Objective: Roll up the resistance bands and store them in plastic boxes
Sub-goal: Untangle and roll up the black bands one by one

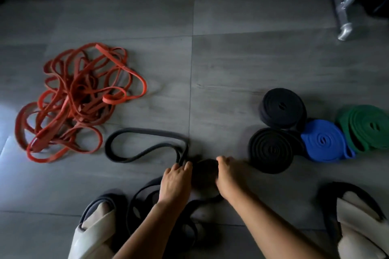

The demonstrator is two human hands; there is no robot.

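At 6 o'clock on the floor (242,59), the left hand (175,178) curls its fingers on the strands of a half-rolled black band (205,171). The right hand (228,176) grips its coiled part. Finished rolls (324,143) lie at 3 o'clock and red bands (77,99) at 9 o'clock.

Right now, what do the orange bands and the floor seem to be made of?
The orange bands look like rubber or latex, matte: thin flat strips lying in limp, springy loops. The floor looks like grey tile with a wood-grain print, slightly satin: straight grout lines and a soft glare at the left edge. Neither is certain in this dim view.
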